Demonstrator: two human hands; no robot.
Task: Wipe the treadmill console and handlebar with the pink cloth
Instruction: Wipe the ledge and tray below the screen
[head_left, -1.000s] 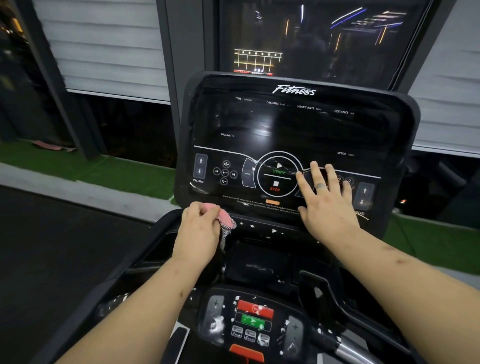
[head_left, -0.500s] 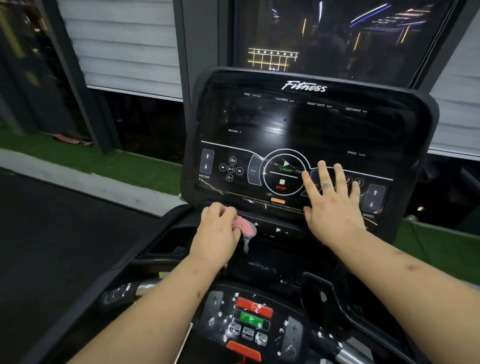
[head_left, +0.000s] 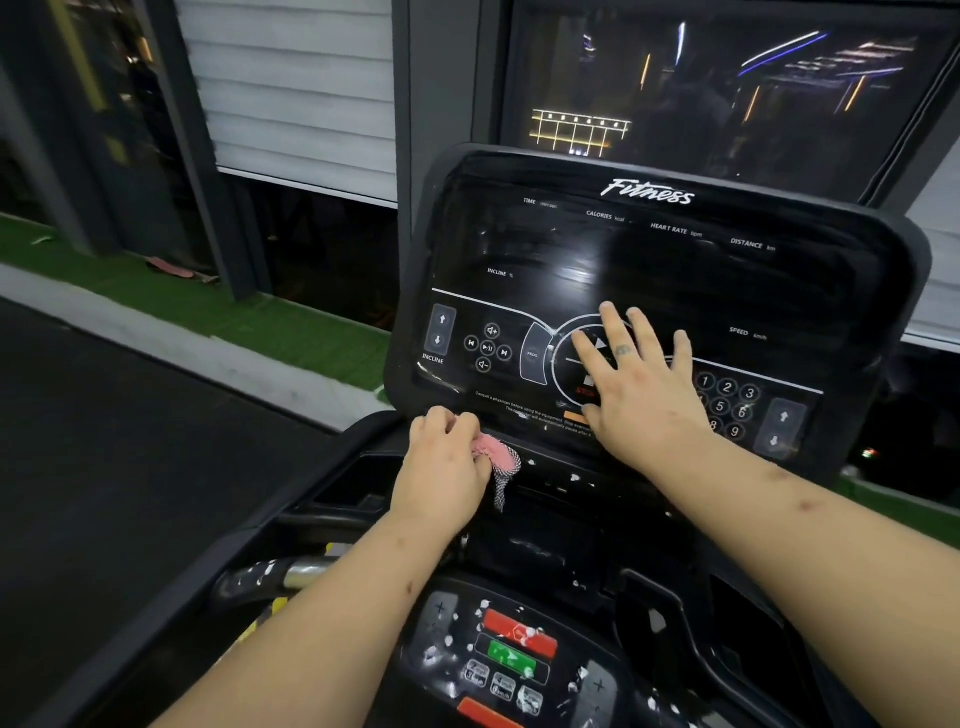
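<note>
The black treadmill console (head_left: 675, 249) fills the upper middle of the head view, with white labels and a round start/stop dial. My right hand (head_left: 639, 384) lies flat on the console with fingers spread, covering the dial. My left hand (head_left: 447, 467) is closed around the bunched pink cloth (head_left: 496, 452), pressed against the ledge just below the console's lower edge. A checked corner of the cloth hangs down. The handlebar (head_left: 291, 571), chrome and black with white flecks, runs under my left forearm.
A lower control pad (head_left: 511, 654) with red and green buttons sits near the bottom centre, speckled with white. Recessed trays (head_left: 358, 483) flank the ledge. Behind the console are a dark window and white shutters. Green turf and a dark floor lie to the left.
My right hand has slid left from the number keys onto the start/stop dial. My left hand with the cloth stays along the console's lower edge. The view has shifted left.
</note>
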